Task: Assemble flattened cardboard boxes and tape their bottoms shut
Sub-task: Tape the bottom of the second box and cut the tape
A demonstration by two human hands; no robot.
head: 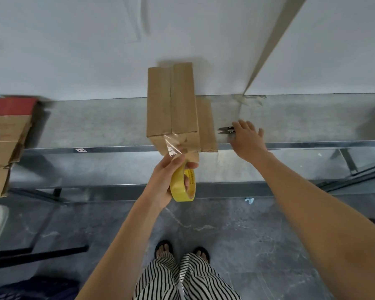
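The brown cardboard box (171, 100), probably light and stiff, lay at the grey desk (95, 124) edge. The left hand (165, 178) gripped the yellow tape roll (182, 192) through its core. The right hand (247, 139), fingers (242, 124) spread, was at small black snips (225, 129).

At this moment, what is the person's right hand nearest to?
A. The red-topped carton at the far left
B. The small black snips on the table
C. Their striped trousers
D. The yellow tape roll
B: the right hand, fingers spread, is at the black snips lying to the right of the cardboard box, while the left hand holds the yellow tape roll.
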